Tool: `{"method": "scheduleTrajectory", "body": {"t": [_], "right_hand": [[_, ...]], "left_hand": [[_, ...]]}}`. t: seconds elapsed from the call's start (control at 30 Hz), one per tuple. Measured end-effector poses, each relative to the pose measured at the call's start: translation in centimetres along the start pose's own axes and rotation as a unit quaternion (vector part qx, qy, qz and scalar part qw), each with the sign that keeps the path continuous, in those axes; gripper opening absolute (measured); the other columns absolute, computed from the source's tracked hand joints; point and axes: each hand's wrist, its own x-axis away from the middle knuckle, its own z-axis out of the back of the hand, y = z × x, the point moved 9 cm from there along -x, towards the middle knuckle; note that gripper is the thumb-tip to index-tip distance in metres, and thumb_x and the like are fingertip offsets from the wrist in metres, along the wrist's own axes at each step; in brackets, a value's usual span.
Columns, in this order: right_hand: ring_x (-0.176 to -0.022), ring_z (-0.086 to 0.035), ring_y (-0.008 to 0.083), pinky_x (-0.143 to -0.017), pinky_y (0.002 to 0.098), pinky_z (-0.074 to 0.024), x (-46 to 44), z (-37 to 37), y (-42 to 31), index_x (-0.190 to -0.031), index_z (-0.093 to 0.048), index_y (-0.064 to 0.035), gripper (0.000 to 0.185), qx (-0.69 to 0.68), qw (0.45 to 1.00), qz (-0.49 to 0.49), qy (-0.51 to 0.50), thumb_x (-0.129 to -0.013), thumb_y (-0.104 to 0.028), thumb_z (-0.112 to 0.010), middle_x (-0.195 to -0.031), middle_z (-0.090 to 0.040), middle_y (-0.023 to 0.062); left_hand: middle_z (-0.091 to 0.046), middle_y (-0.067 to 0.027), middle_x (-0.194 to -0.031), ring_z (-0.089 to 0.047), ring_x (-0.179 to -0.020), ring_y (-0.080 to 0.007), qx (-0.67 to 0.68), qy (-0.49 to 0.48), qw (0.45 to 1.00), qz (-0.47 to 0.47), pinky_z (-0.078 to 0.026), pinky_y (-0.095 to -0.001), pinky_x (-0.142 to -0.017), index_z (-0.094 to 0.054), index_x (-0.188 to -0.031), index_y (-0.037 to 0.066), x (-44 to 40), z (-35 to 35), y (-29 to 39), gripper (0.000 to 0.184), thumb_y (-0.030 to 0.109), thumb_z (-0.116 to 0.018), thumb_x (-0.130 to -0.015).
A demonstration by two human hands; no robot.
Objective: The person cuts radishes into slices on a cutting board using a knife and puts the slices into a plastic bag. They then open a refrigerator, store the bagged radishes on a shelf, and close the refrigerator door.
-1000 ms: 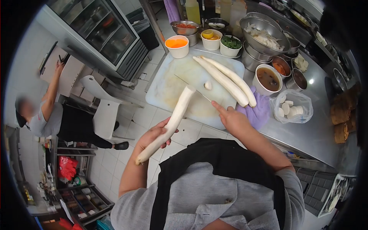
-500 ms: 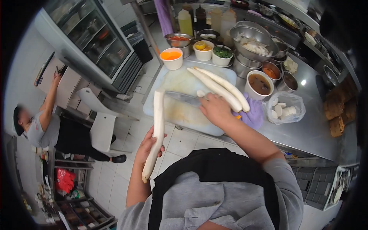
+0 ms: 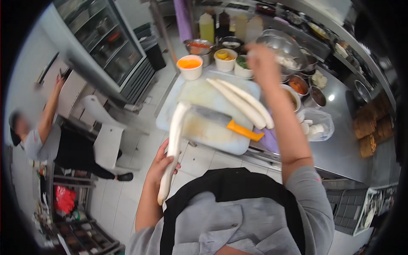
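Observation:
My left hand is closed around a long peeled white root vegetable, its upper end by the cutting board and its lower end near my apron. Blurred by motion, my right hand is raised at the near left side of a metal bowl of pale pieces; I cannot make out what its fingers hold. A knife with an orange handle lies on the board, its blade tip near the root. Two more peeled white roots rest along the board's right side.
Tubs of orange food and lemon stand behind the board. A plastic bag with white pieces sits on the steel counter, near a purple cloth. Another person works at the far left, beside a chair.
My right hand has left the knife area and moved up and away toward the metal bowl, uncovering the handle. The small white piece beside it is gone from the board. My left hand still holds the root.

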Motion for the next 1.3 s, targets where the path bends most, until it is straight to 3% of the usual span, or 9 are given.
{"method": "scheduleTrajectory", "body": {"t": [0.1,0.2,0.27,0.3,0.37,0.6,0.67,0.87,1.3], "right_hand": [[-0.095,-0.059,0.0345,-0.085,0.0432,-0.0467,-1.7,1.7,5.2,-0.104,-0.064,-0.004,0.022,0.205,0.975,-0.086,-0.031,-0.082,-0.007,-0.06,-0.101,-0.064,0.0147],[-0.093,-0.059,0.0351,-0.082,0.0441,-0.0468,0.6,1.9,1.8,-0.104,-0.063,-0.0042,0.023,0.131,0.99,-0.004,-0.057,-0.082,-0.013,-0.064,-0.099,-0.063,0.0145],[-0.092,-0.058,0.0337,-0.079,0.0445,-0.0468,7.4,-1.8,-0.5,-0.101,-0.063,-0.0038,0.024,-0.041,0.98,-0.07,-0.18,-0.082,-0.017,-0.066,-0.096,-0.062,0.016],[-0.093,-0.058,0.0326,-0.079,0.044,-0.0477,11.4,-3.6,-3.7,-0.105,-0.062,-0.0056,0.027,-0.032,0.925,-0.144,-0.351,-0.082,-0.019,-0.065,-0.097,-0.06,0.0169],[-0.092,-0.059,0.0327,-0.078,0.0439,-0.0489,16.9,-4.3,-8.4,-0.113,-0.058,-0.0078,0.03,-0.016,0.918,-0.005,-0.397,-0.084,-0.017,-0.061,-0.099,-0.058,0.0166],[-0.093,-0.059,0.0365,-0.079,0.0452,-0.0494,21.6,-7.1,-4.5,-0.129,-0.046,-0.0075,0.044,0.086,0.91,-0.024,-0.406,-0.087,-0.017,-0.057,-0.1,-0.057,0.0197],[-0.092,-0.06,0.0391,-0.08,0.0465,-0.0486,21.6,-6.0,-3.2,-0.138,-0.035,-0.0072,0.053,-0.078,0.895,-0.191,-0.396,-0.089,-0.015,-0.054,-0.103,-0.057,0.0245],[-0.078,-0.062,0.0393,-0.069,0.0476,-0.0506,20.1,-3.0,-8.5,-0.146,-0.025,-0.0125,0.061,-0.134,0.9,-0.098,-0.404,-0.091,-0.013,-0.051,-0.101,-0.058,0.0232],[-0.067,-0.059,0.0386,-0.062,0.0475,-0.0487,22.1,-5.8,-7.8,-0.149,-0.025,-0.0244,0.065,-0.028,0.867,-0.11,-0.485,-0.091,-0.01,-0.052,-0.083,-0.056,0.0201]], "left_hand": [[-0.056,-0.0161,-0.114,-0.06,-0.069,-0.0178,0.005,-0.005,0.999,0.039,-0.049,-0.0269,-0.053,-0.021,-0.15,0.019,0.6,-0.9,0.1,0.076,0.013,-0.055,-0.082],[-0.058,-0.0157,-0.111,-0.06,-0.07,-0.0166,0.019,-0.054,0.996,0.064,-0.049,-0.0253,-0.053,-0.025,-0.149,0.018,1.0,-1.8,-0.2,0.072,0.013,-0.054,-0.083],[-0.058,-0.0155,-0.11,-0.06,-0.07,-0.0163,0.025,-0.045,0.994,0.092,-0.049,-0.025,-0.053,-0.025,-0.149,0.015,1.6,-1.8,-0.3,0.071,0.014,-0.054,-0.084],[-0.059,-0.0154,-0.109,-0.06,-0.069,-0.016,0.029,-0.044,0.992,0.118,-0.049,-0.0248,-0.053,-0.026,-0.149,0.012,1.9,-2.0,-0.7,0.069,0.016,-0.053,-0.085],[-0.06,-0.0142,-0.108,-0.06,-0.07,-0.0153,0.054,-0.056,0.988,0.132,-0.049,-0.0242,-0.053,-0.028,-0.147,0.009,2.0,-2.0,-0.9,0.068,0.016,-0.055,-0.085],[-0.058,-0.0142,-0.108,-0.062,-0.075,-0.0151,0.097,-0.121,0.976,0.151,-0.051,-0.0232,-0.054,-0.03,-0.143,-0.003,2.2,-3.3,0.3,0.067,0.019,-0.054,-0.085],[-0.058,-0.0144,-0.109,-0.063,-0.077,-0.0158,0.096,-0.126,0.975,0.157,-0.051,-0.0231,-0.055,-0.03,-0.143,-0.004,1.9,-3.6,0.9,0.066,0.019,-0.053,-0.085],[-0.06,-0.0203,-0.11,-0.066,-0.082,-0.0233,0.161,-0.098,0.952,0.24,-0.054,-0.0241,-0.051,-0.029,-0.14,-0.008,-0.3,-5.6,0.8,0.065,0.009,-0.049,-0.08],[-0.059,-0.0248,-0.113,-0.068,-0.082,-0.026,0.171,-0.109,0.948,0.244,-0.055,-0.0247,-0.051,-0.026,-0.142,-0.008,-1.5,-6.1,1.0,0.064,0.007,-0.048,-0.084]]}}
